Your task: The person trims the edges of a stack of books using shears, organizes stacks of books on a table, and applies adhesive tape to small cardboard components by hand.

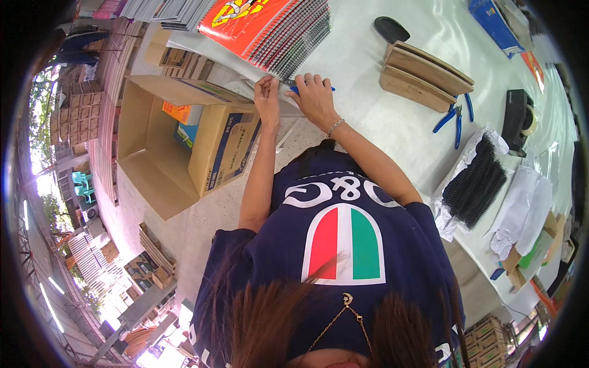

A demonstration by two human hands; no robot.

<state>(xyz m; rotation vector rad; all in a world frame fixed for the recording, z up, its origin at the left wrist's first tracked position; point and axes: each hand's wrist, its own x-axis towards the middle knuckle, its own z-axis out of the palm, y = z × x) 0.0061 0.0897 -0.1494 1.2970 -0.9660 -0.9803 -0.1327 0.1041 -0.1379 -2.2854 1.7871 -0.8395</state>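
Observation:
A stack of spiral-bound notebooks (251,27) with red covers lies at the table's near edge, its dark coils facing right. Close to the lower end of the coils, my left hand (267,101) is closed in a pinch; whatever its fingertips hold is too small to make out. Beside it, my right hand (316,101) is closed around blue-handled pliers (294,90). The jaws point toward the coil ends of the stack and are partly hidden by my fingers.
An open cardboard box (156,162) with several notebooks inside stands left of my arms. On the table to the right are a wooden rack (423,76), another pair of blue pliers (458,126), a tape dispenser (516,119) and a pile of black plastic coils (475,184).

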